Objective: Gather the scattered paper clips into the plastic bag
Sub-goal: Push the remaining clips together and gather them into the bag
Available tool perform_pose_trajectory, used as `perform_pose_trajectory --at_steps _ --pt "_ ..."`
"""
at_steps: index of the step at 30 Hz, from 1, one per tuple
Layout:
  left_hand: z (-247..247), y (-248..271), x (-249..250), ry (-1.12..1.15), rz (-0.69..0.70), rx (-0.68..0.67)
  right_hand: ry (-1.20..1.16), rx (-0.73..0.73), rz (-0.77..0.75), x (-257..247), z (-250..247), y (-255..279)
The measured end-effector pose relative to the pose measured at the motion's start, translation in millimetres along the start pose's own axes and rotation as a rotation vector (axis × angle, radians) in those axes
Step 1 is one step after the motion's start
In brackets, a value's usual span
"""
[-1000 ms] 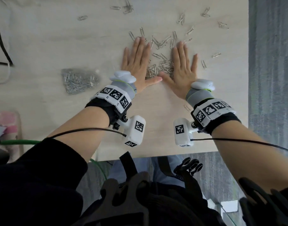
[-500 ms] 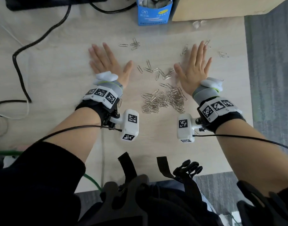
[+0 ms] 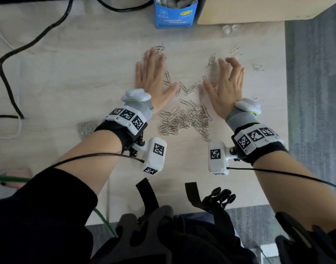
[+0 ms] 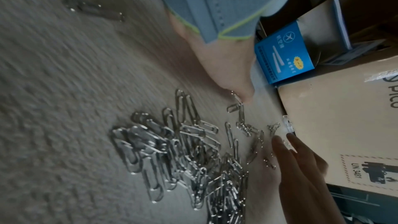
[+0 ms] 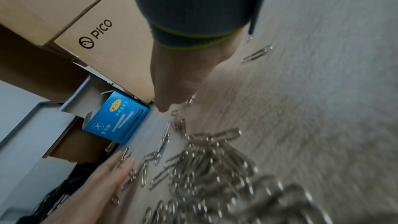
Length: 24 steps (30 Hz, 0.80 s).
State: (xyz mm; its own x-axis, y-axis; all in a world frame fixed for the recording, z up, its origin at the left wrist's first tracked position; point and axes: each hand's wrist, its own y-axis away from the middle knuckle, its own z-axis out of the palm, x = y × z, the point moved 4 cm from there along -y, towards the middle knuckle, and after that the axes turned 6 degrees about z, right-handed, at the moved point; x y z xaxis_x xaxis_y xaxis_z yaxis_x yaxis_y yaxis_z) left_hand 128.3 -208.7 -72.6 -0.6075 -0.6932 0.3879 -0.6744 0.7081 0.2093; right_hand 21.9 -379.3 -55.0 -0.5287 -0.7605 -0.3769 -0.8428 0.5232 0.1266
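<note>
A heap of silver paper clips [image 3: 184, 121] lies on the pale wooden table [image 3: 68, 73] between my wrists. Looser clips [image 3: 188, 88] are strewn between my hands, and a few more lie farther out [image 3: 235, 51]. My left hand [image 3: 152, 77] lies flat on the table, with its fingertips at a small cluster of clips [image 3: 159, 48]. My right hand [image 3: 228, 80] hovers palm down with its fingertips a little bent, and it holds nothing. The plastic bag [image 3: 85, 128] with clips inside peeks out left of my left wrist, mostly hidden. The left wrist view shows the heap [image 4: 183, 159], as does the right wrist view [image 5: 215, 168].
A blue carton [image 3: 174, 12] and a cardboard box [image 3: 258, 8] stand at the table's far edge. A black cable [image 3: 30, 40] curves over the left side. The table's right edge [image 3: 285, 111] is close to my right hand, with grey carpet beyond it.
The hands dragged clips into a heap, then reached farther out and apart. In the last half second the left hand slid right toward the loose clips, and the right fingertips bent.
</note>
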Motion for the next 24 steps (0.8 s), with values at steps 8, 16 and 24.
perform_pose_trajectory --at_steps 8,16,24 --pt "-4 -25 6 -0.039 -0.085 0.037 0.145 -0.19 0.015 16 8 -34" --pt "14 -8 30 -0.027 0.11 -0.014 0.19 -0.241 -0.224 9 16 -2" --pt "22 14 55 0.086 0.224 0.006 0.125 -0.067 -0.228 23 -4 18"
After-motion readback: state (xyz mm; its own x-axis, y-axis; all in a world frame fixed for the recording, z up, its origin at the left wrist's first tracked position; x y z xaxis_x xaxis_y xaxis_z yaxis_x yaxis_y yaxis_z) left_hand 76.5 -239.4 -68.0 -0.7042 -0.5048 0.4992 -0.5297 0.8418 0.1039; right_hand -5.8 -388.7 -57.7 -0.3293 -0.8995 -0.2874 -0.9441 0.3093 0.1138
